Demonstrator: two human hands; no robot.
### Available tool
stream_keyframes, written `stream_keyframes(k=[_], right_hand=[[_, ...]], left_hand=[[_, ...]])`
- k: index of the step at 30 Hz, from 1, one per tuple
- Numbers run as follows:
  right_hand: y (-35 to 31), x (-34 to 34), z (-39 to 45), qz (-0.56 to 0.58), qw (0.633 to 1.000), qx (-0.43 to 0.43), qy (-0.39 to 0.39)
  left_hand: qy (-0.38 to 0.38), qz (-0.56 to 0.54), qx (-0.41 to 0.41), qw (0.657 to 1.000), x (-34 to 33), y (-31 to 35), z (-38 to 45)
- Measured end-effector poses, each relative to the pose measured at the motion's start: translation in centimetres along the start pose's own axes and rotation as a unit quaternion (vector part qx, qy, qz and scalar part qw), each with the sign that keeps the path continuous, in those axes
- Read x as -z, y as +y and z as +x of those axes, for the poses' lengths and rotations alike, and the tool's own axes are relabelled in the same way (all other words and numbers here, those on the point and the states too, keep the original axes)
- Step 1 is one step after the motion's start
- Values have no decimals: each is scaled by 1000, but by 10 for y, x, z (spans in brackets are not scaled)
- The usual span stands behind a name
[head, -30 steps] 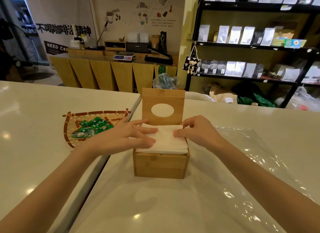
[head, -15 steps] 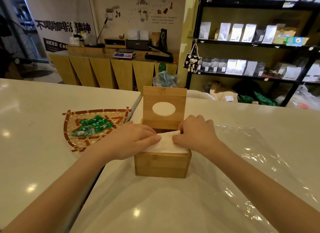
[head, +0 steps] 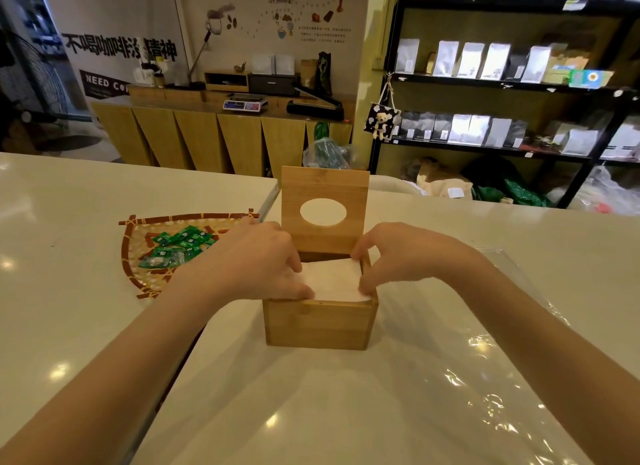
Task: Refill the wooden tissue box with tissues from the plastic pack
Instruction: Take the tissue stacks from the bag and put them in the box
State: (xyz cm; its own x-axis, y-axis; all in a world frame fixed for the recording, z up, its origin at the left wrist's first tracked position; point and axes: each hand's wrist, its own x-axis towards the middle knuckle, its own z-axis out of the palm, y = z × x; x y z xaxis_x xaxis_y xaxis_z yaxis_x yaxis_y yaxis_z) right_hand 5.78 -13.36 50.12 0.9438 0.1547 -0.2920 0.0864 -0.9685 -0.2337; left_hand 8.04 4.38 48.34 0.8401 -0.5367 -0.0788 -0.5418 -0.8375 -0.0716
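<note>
The wooden tissue box [head: 318, 324] stands on the white table with its hinged lid [head: 325, 191] upright; the lid has an oval hole. A white stack of tissues [head: 334, 280] lies inside, its top about level with the rim. My left hand [head: 258, 262] presses on the stack's left side with fingers bent down into the box. My right hand [head: 394, 256] holds the stack's right edge, fingertips tucked between tissues and the right wall. The clear plastic pack [head: 491, 378] lies flat and empty under and right of the box.
A woven tray [head: 138, 237] with several green sachets sits left of the box, across a gap between two tables. Beyond the table's far edge are a wooden counter [head: 207, 135] and black shelves [head: 502, 83] of bags.
The tissue stack has sunk from resting on top of the box to lying inside it. Both hands went from flat on the stack to pushing down along its left and right edges.
</note>
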Motion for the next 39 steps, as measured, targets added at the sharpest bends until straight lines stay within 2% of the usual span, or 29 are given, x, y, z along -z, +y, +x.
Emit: stream_keyframes(k=[3, 8, 14, 18, 20, 22, 24, 26, 27, 29, 31, 33, 35, 39], right_hand=[[-2, -2, 7, -33, 999, -9, -39], [-10, -6, 16, -96, 994, -8, -54], [-16, -14, 22, -168, 986, -12, -19], [-9, -17, 21, -154, 988, -5, -10], [-3, -14, 19, -123, 992, -9, -5], [5, -3, 16, -51, 998, -10, 44], [12, 12, 13, 59, 986, -4, 159], [16, 22, 16, 118, 945, -3, 306], [15, 24, 20, 133, 927, 9, 352], [13, 22, 28, 156, 921, 61, 352], [11, 14, 37, 167, 924, 108, 327], [13, 8, 42, 158, 911, 127, 359], [16, 5, 42, 172, 892, 139, 393], [22, -1, 32, 188, 875, 186, 405]], left_hand=[[-37, -8, 4, 999, 4, 2, 7], [-81, 17, -12, 996, 0, 3, 19], [-63, 42, -20, 997, -7, 4, 18], [-48, 45, -29, 997, -11, 2, 15], [-32, 8, -39, 999, -9, -1, 12], [25, -111, -32, 993, -3, -7, 8], [154, -205, -13, 966, 4, -14, 5], [304, -213, 12, 928, 10, -19, 8], [349, -200, 29, 915, 13, -20, 12], [348, -177, 65, 918, 16, -22, 23], [288, -183, 76, 937, 17, -21, 32], [254, -197, 64, 945, 12, -21, 39], [253, -227, 50, 939, 6, -20, 41], [289, -253, 47, 922, 0, -16, 34]])
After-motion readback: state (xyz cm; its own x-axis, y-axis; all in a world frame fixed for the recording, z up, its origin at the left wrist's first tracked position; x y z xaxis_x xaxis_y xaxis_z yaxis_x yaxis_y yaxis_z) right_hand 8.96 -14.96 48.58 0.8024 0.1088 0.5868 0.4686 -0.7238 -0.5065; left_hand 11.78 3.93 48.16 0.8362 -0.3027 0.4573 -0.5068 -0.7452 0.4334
